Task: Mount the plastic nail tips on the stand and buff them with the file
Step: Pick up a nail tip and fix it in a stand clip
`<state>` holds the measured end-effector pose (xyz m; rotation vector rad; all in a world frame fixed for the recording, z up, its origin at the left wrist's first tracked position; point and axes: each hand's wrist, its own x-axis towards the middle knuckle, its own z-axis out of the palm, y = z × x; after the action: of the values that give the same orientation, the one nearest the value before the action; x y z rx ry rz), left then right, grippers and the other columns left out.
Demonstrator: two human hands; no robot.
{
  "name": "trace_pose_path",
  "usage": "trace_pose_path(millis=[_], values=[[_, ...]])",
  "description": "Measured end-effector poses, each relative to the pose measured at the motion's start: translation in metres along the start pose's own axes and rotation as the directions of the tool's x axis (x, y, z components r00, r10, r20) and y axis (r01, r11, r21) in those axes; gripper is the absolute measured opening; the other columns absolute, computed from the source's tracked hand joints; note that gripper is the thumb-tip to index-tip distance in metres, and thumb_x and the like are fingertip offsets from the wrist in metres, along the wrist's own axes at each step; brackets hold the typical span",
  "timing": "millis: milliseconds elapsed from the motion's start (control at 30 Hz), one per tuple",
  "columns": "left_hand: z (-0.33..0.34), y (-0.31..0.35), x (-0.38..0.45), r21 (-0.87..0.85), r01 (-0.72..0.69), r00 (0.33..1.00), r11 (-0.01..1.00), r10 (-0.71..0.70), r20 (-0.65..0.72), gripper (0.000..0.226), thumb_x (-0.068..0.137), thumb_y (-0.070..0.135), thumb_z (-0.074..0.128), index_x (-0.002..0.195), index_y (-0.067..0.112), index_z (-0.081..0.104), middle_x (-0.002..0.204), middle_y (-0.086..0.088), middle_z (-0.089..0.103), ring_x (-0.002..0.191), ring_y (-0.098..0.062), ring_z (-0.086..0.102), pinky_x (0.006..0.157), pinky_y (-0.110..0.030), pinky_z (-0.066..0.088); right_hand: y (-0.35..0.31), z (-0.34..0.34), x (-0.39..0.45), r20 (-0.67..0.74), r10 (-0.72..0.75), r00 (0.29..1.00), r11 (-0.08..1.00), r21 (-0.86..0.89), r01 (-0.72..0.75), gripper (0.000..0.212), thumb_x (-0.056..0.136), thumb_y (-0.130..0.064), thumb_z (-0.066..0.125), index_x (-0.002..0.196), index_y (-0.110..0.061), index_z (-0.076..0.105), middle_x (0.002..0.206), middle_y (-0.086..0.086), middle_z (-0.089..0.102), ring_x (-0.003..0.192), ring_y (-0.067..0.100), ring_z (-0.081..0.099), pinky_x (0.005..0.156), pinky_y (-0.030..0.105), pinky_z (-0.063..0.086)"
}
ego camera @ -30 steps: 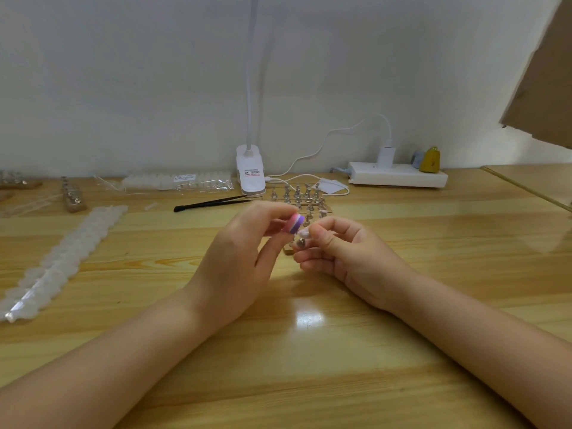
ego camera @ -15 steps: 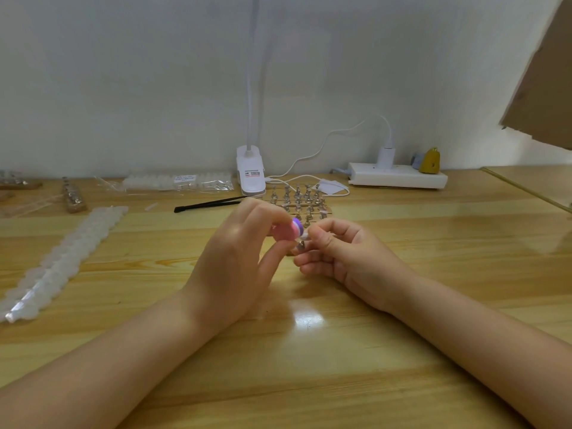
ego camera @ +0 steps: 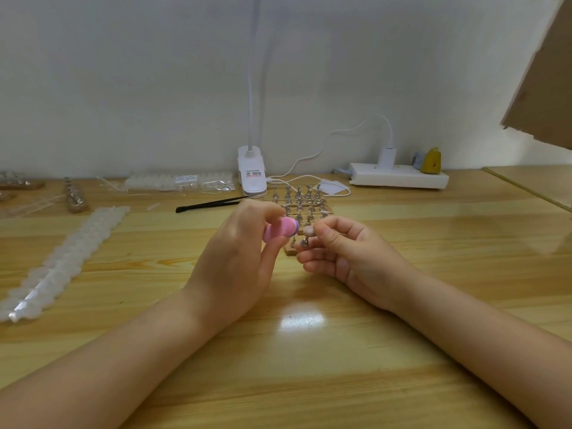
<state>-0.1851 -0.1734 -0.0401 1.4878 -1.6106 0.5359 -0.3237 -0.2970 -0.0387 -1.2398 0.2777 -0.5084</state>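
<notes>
As before, left hand [ego camera: 238, 258] grips file [ego camera: 280, 229] — angled differently.

Pink file [ego camera: 280, 232] with purple end, black tweezers [ego camera: 210, 205], white lamp [ego camera: 252, 171]

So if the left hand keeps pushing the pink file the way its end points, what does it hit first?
Most likely the nail tip on the small peg that the right hand pinches. The file in the left hand points at it, almost touching; depth is hard to judge.

Place: home nail-craft desk
Evidence: wooden table [ego camera: 402, 305], clip lamp [ego camera: 252, 174], power strip [ego camera: 399, 179], packs of nail tips [ego camera: 62, 261]
</notes>
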Motion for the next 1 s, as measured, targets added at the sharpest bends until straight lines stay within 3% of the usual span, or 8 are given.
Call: trace_pose_path(millis=[67,167,333,500,600,767,933,1000], values=[[0.001,0.003,0.001,-0.024,-0.005,1.000,1.000,0.004,-0.024,0.028,0.088,0.000,0.064,0.114,-0.006,0.056,0.096,-0.014,0.059,0.084,-0.019,0.058,0.077,-0.035,0.051,0.001,0.000,0.000,0.001,-0.002,1.000,1.000,-0.009,0.002,0.016,0.079,-0.020,0.062,0.085,-0.006,0.064,0.082,0.017,0.068,0.070,0.021,0.069,0.063,0.027,0.057],[0.003,0.011,0.001,-0.069,-0.105,0.994,0.992,0.105,0.006,0.023,0.090,0.002,0.059,0.112,-0.005,0.062,0.100,-0.016,0.056,0.089,-0.019,0.056,0.083,-0.027,0.049,0.003,0.001,0.000,0.004,-0.002,1.000,0.999,-0.045,0.002,0.012,0.079,-0.019,0.064,0.083,-0.008,0.067,0.082,0.015,0.069,0.071,0.021,0.070,0.064,0.027,0.057],[0.001,0.005,0.000,-0.012,0.003,0.996,1.000,-0.002,0.084,0.020,0.087,-0.002,0.062,0.107,-0.005,0.064,0.099,-0.019,0.057,0.085,-0.028,0.060,0.074,-0.042,0.054,0.001,0.001,0.001,-0.039,0.018,0.999,1.000,-0.014,-0.018,0.017,0.073,-0.015,0.067,0.083,-0.002,0.066,0.079,0.015,0.071,0.069,0.021,0.070,0.061,0.024,0.056],[0.002,0.012,0.000,-0.106,-0.090,0.995,0.990,0.095,0.041,0.021,0.088,0.001,0.059,0.108,-0.005,0.062,0.103,-0.017,0.057,0.092,-0.023,0.059,0.079,-0.033,0.053,0.000,0.001,0.000,-0.040,0.014,0.999,1.000,-0.016,-0.015,0.013,0.071,-0.016,0.070,0.077,-0.005,0.071,0.077,0.014,0.071,0.069,0.021,0.071,0.061,0.025,0.056],[0.001,0.006,-0.002,-0.068,-0.020,0.994,0.997,0.027,0.102,0.022,0.087,-0.003,0.063,0.109,-0.003,0.063,0.103,-0.016,0.059,0.090,-0.027,0.061,0.075,-0.041,0.055,0.000,0.001,0.001,-0.059,0.022,0.998,1.000,0.003,-0.022,0.014,0.071,-0.016,0.070,0.077,-0.003,0.069,0.075,0.015,0.071,0.066,0.020,0.070,0.058,0.024,0.056],[0.002,0.008,0.001,-0.154,-0.090,0.996,0.984,0.091,0.000,0.023,0.087,-0.002,0.061,0.111,-0.004,0.059,0.105,-0.008,0.056,0.094,-0.019,0.060,0.083,-0.033,0.055,0.000,0.001,0.001,-0.063,0.031,0.998,0.999,-0.007,-0.031,0.023,0.071,-0.016,0.070,0.084,0.003,0.065,0.073,0.015,0.070,0.063,0.018,0.069,0.056,0.022,0.055],[0.001,0.004,-0.002,-0.059,-0.014,0.995,0.998,0.020,0.100,0.021,0.087,-0.001,0.064,0.108,-0.001,0.062,0.103,-0.012,0.060,0.089,-0.023,0.062,0.073,-0.041,0.056,-0.001,0.001,0.001,-0.096,0.035,0.995,0.999,0.003,-0.035,0.020,0.071,-0.014,0.069,0.081,0.002,0.066,0.070,0.015,0.069,0.061,0.016,0.068,0.054,0.021,0.055],[0.000,0.005,-0.002,-0.052,-0.021,0.996,0.998,0.026,0.088,0.018,0.088,0.000,0.063,0.106,-0.001,0.062,0.100,-0.011,0.060,0.087,-0.020,0.060,0.073,-0.037,0.055,-0.001,0.002,0.001,-0.101,0.038,0.994,0.999,0.008,-0.037,0.023,0.071,-0.016,0.069,0.083,0.003,0.065,0.070,0.015,0.068,0.060,0.016,0.068,0.054,0.021,0.055]])
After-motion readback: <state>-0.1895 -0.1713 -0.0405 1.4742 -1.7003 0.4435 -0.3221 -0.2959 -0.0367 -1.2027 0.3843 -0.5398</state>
